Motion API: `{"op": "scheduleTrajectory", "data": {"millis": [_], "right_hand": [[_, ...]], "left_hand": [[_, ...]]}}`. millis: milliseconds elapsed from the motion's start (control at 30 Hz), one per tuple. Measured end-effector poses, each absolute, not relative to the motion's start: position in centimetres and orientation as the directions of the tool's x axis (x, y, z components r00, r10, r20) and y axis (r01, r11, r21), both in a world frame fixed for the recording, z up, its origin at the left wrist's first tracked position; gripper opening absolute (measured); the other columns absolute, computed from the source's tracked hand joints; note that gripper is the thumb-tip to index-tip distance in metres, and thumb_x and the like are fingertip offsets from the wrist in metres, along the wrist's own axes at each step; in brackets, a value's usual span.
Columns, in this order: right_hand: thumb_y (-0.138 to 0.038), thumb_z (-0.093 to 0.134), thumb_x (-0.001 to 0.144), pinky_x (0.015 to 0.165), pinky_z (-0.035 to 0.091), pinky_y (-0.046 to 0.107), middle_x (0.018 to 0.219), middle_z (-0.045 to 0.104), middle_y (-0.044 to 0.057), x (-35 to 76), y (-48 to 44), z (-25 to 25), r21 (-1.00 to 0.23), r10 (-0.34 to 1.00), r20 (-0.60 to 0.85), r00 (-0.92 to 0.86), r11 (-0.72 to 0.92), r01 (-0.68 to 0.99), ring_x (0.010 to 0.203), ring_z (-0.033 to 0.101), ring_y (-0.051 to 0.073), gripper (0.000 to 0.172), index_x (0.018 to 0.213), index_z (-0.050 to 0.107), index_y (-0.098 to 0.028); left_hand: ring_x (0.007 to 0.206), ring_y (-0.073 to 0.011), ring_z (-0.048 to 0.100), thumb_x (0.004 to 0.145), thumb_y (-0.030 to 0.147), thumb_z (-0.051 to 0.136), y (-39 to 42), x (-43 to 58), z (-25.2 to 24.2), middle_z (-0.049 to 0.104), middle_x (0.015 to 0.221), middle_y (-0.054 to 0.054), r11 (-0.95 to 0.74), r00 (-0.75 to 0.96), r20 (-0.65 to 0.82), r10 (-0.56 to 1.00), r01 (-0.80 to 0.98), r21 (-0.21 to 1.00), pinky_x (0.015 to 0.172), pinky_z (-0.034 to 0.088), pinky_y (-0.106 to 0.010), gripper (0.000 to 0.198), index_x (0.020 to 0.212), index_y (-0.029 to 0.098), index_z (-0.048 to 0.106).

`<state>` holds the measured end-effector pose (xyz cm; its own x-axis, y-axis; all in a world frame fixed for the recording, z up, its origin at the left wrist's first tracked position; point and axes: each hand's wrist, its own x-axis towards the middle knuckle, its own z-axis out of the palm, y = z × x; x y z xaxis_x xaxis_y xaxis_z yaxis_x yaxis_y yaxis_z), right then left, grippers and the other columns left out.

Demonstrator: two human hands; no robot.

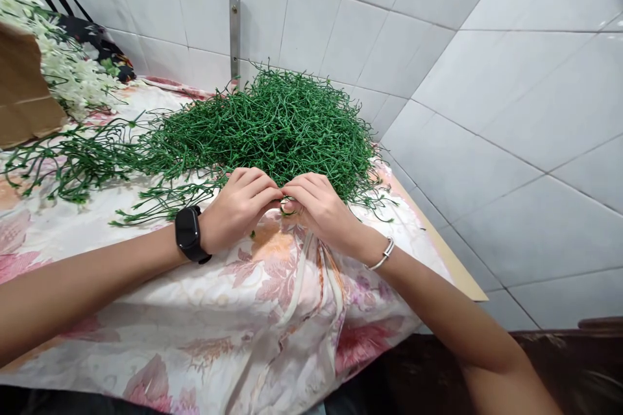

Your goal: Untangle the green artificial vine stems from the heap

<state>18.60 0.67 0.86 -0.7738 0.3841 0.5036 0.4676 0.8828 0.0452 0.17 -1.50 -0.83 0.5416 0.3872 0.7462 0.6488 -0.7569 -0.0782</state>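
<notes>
My left hand (243, 204), with a black band on its wrist, meets my right hand (321, 211) at the fingertips, low in front of a heap of green artificial stems (292, 123). Both hands are closed in a pinch. Between them a short bit of green stem (285, 211) shows; the fingers hide the rest of it. Thin and wiry, the heaped stems end in small star-like tips. Looser stems (165, 201) lie to the left of my left hand on the flowered cloth.
A flowered cloth (195, 311) covers the table, whose bare board edge (457, 272) shows at right. White artificial flowers (73, 71) and a brown cardboard piece (26, 87) stand at left. White tiled walls close off the back and right; a metal bracket (235, 39) is fixed there.
</notes>
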Motion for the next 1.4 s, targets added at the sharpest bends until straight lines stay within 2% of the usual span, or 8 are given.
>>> {"op": "scheduleTrajectory", "data": {"millis": [233, 367, 533, 700, 867, 1033, 1133, 1400], "right_hand": [[-0.02, 0.042, 0.086, 0.081, 0.04, 0.033, 0.088, 0.06, 0.007, 18.8, 0.4, 1.2, 0.039, 0.373, 0.501, -0.781, 0.892, 0.451, 0.084, 0.051, 0.016, 0.021, 0.102, 0.052, -0.012], [-0.016, 0.042, 0.086, 0.083, 0.044, 0.031, 0.094, 0.06, 0.005, 18.7, 0.0, 1.1, -0.184, 0.446, 0.569, -0.69, 0.888, 0.422, 0.09, 0.054, 0.014, 0.031, 0.117, 0.041, -0.016], [-0.011, 0.038, 0.085, 0.085, 0.045, 0.03, 0.107, 0.053, 0.007, 18.6, -0.2, 1.0, -0.397, 0.517, 0.503, -0.693, 0.85, 0.347, 0.097, 0.054, 0.013, 0.04, 0.124, 0.034, -0.018], [-0.012, 0.04, 0.084, 0.076, 0.046, 0.028, 0.075, 0.054, -0.001, 18.8, -0.4, 1.8, -0.7, 0.602, 0.337, -0.723, 0.674, 0.235, 0.075, 0.056, 0.01, 0.046, 0.128, 0.026, -0.02], [-0.015, 0.048, 0.081, 0.061, 0.042, 0.024, 0.064, 0.048, -0.004, 18.8, -0.5, 2.5, -0.949, 0.677, 0.234, -0.697, 0.314, -0.013, 0.064, 0.052, 0.01, 0.048, 0.123, 0.027, -0.025], [-0.016, 0.048, 0.081, 0.052, 0.032, 0.02, 0.056, 0.039, -0.007, 18.6, -0.4, 2.6, -0.99, 0.734, 0.115, -0.669, 0.027, -0.14, 0.051, 0.039, 0.006, 0.029, 0.108, 0.039, -0.023], [-0.006, 0.049, 0.072, 0.048, 0.026, 0.018, 0.055, 0.035, -0.008, 18.6, -0.5, 2.7, -0.969, 0.764, 0.071, -0.641, -0.099, -0.226, 0.048, 0.034, 0.004, 0.031, 0.097, 0.04, -0.022], [0.005, 0.041, 0.062, 0.043, 0.023, 0.015, 0.058, 0.034, -0.008, 16.8, -1.5, 2.4, -0.899, 0.799, 0.099, -0.593, -0.183, -0.397, 0.042, 0.028, 0.001, 0.031, 0.076, 0.031, -0.02]], "left_hand": [[0.079, -0.0174, 0.048, 0.086, 0.022, 0.045, -1.6, 0.2, -0.8, 0.062, 0.081, -0.006, -0.74, 0.531, 0.741, 0.411, 0.669, -0.069, 0.07, 0.035, -0.032, 0.014, 0.085, 0.013, 0.056], [0.08, -0.0175, 0.048, 0.086, 0.022, 0.044, -1.6, 0.1, -0.8, 0.062, 0.083, -0.006, -0.747, 0.547, 0.714, 0.438, 0.663, -0.05, 0.071, 0.035, -0.032, 0.015, 0.084, 0.013, 0.055], [0.082, -0.0183, 0.048, 0.087, 0.022, 0.041, -1.6, 0.1, -0.8, 0.062, 0.082, -0.007, -0.762, 0.559, 0.71, 0.429, 0.646, -0.048, 0.072, 0.035, -0.033, 0.017, 0.084, 0.013, 0.055], [0.084, -0.0195, 0.047, 0.088, 0.027, 0.04, -1.8, -0.1, -0.5, 0.06, 0.083, -0.008, -0.79, 0.587, 0.665, 0.462, 0.613, 0.007, 0.073, 0.034, -0.034, 0.02, 0.084, 0.013, 0.055], [0.081, -0.0178, 0.044, 0.089, 0.023, 0.033, -2.0, -0.1, -0.1, 0.056, 0.083, -0.007, -0.826, 0.59, 0.628, 0.507, 0.542, 0.157, 0.073, 0.033, -0.032, 0.022, 0.084, 0.013, 0.051], [0.068, -0.0159, 0.038, 0.089, 0.021, 0.03, -2.2, 0.4, -0.3, 0.049, 0.07, -0.004, -0.815, 0.594, 0.601, 0.535, 0.55, 0.181, 0.064, 0.03, -0.03, 0.022, 0.074, 0.014, 0.045], [0.067, -0.016, 0.037, 0.089, 0.02, 0.028, -2.3, 0.8, -0.7, 0.048, 0.069, -0.004, -0.815, 0.578, 0.618, 0.533, 0.547, 0.192, 0.063, 0.03, -0.03, 0.022, 0.073, 0.015, 0.043], [0.066, -0.0165, 0.034, 0.087, 0.015, 0.032, -2.5, 1.0, -1.3, 0.043, 0.066, -0.004, -0.855, 0.509, 0.761, 0.402, 0.507, 0.113, 0.062, 0.031, -0.031, 0.015, 0.075, 0.015, 0.042]]}}
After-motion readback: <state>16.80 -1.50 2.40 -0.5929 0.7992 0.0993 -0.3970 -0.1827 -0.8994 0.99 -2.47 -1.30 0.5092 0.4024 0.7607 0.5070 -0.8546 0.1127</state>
